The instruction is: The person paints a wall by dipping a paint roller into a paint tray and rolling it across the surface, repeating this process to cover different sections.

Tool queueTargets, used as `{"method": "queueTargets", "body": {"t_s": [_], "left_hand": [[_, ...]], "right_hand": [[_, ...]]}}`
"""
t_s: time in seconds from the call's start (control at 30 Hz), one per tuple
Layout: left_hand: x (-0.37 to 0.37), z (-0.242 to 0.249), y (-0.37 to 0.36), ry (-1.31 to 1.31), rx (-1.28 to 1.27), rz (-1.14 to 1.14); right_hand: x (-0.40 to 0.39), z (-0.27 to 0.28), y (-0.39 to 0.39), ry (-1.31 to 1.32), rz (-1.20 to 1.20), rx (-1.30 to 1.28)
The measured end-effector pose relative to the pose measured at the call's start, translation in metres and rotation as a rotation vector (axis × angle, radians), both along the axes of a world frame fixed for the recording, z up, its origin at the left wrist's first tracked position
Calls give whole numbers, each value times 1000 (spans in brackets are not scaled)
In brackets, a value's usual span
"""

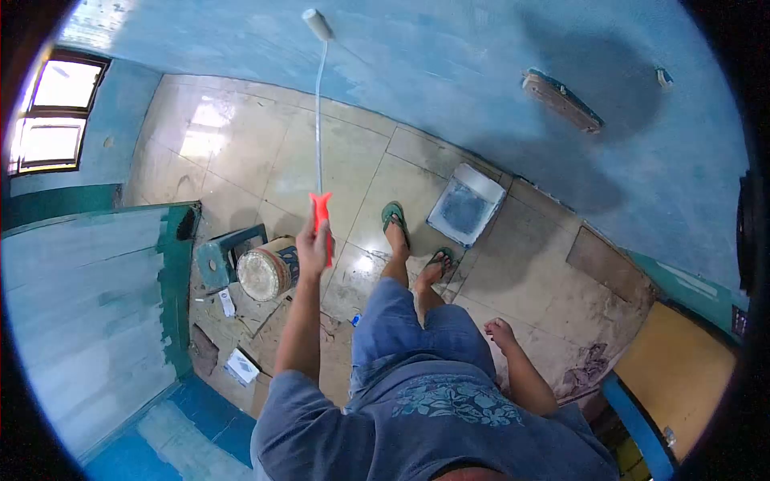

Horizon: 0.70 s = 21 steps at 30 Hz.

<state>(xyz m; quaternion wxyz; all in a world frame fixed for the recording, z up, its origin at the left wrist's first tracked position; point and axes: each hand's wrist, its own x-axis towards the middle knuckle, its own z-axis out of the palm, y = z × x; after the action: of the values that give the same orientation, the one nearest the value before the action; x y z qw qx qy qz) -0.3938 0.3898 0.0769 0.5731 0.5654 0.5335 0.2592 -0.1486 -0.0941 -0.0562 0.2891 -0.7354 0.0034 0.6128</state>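
Observation:
A paint roller with an orange-red handle (pixel 322 232) is gripped in my left hand (pixel 311 247), fingers wrapped round the grip. Its long thin metal rod (pixel 319 120) reaches up to a small pale roller head (pixel 318 26), which overlaps the blue wall (pixel 433 56). My right hand (pixel 501 333) hangs low beside my right thigh with its fingers curled in and nothing visible in them. On the floor ahead of my feet lies a white paint tray (pixel 468 204) with blue-grey paint inside.
A round bucket (pixel 265 274) and a blue-green stool-like object (pixel 220 260) stand left of my legs, near a white-and-blue box (pixel 241 366). A wooden piece (pixel 561 100) juts from the wall. A yellow-brown board with blue edging (pixel 678 373) stands at right. My sandalled feet (pixel 395 224) are on tiles.

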Motion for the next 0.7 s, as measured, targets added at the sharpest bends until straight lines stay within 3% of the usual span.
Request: {"method": "queueTargets", "body": {"t_s": [0.17,0.2,0.23,0.27,0.33,0.37,0.4,0.47,0.53,0.7], "left_hand": [[0,-8,-4,-31,12,-19],[15,13,-24,-27,47,-41],[-15,-35,-33,76,142,-170],[-19,-36,-52,76,138,-166],[-7,-39,-100,129,-139,-250],[-3,-47,-119,205,-44,-327],[21,-10,-128,227,-124,-365],[30,-25,-151,142,-7,-356],[39,-19,-156,49,1,-323],[19,-22,-104,192,69,-379]], "right_hand": [[-4,8,9,-24,11,-42],[-4,8,6,-22,10,-50],[-3,4,5,-27,17,-42],[-1,2,6,-33,25,-32],[3,14,14,-31,9,-40],[3,19,17,-28,-11,-45],[2,17,16,-29,-6,-47],[5,10,10,-19,15,-16],[5,11,12,-26,21,-17],[10,18,21,-22,48,-73]]}}
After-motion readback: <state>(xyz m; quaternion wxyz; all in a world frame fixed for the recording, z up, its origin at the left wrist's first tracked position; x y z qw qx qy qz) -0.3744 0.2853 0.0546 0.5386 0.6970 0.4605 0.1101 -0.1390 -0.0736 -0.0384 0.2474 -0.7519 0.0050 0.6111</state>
